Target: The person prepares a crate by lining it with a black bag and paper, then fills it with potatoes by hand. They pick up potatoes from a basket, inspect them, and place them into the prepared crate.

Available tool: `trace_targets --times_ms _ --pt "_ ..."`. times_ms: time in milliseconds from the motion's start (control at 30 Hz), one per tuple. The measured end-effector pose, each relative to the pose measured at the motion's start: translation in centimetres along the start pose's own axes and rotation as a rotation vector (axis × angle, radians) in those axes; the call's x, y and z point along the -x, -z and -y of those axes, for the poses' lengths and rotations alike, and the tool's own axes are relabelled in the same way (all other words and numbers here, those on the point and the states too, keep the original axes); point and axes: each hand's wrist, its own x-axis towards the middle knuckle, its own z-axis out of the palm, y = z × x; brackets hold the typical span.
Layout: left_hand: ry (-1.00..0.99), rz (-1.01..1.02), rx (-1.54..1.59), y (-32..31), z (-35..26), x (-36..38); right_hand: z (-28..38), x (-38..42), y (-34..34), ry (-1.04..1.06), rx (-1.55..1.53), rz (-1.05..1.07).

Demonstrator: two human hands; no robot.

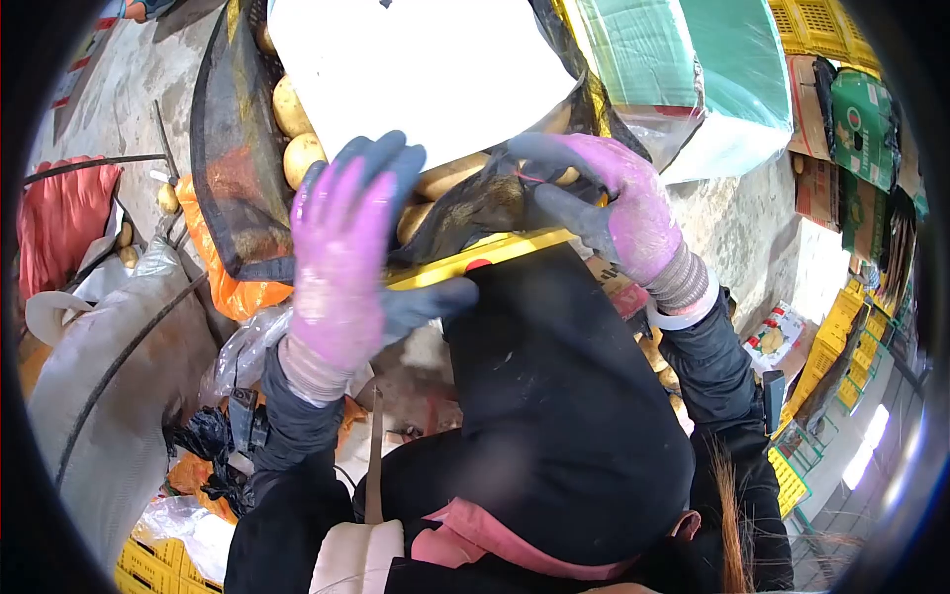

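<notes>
A yellow crate (485,257) lined with black mesh (450,218) stands in front of me with potatoes (303,158) in it. A white sheet (416,74) covers much of the potatoes. My left hand (346,247), in a pink and grey glove, is over the crate's near left side. Its fingers are stretched out and slightly blurred, with nothing in them. My right hand (623,193), gloved alike, is at the near right corner beside the mesh. Thumb and fingers are apart there, with mesh and a thin red strand showing between them.
To the right of the crate is a box with a pale green liner (737,69). Flattened cartons (861,129) and yellow crates (831,337) stand farther right. On the left are a whitish sack (129,346), a red cloth (67,223) and orange plastic (223,262).
</notes>
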Motion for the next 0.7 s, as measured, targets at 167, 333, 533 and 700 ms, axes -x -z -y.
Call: trace_targets --times_ms 167,333,533,700 --pt "0.039 0.259 -0.275 -4.1 0.7 -0.8 1.9 0.1 0.8 -0.278 -0.385 -0.079" --pt "0.019 0.125 0.037 -5.6 2.0 -0.9 -1.4 0.5 1.5 -0.172 0.137 -0.104" --pt "0.072 0.092 0.115 -5.8 1.6 -0.4 -1.2 -1.4 1.2 -0.545 0.275 0.574" --pt "0.150 0.102 0.194 -5.7 1.8 -0.2 -1.8 -0.6 -0.8 -0.136 -0.114 0.305"
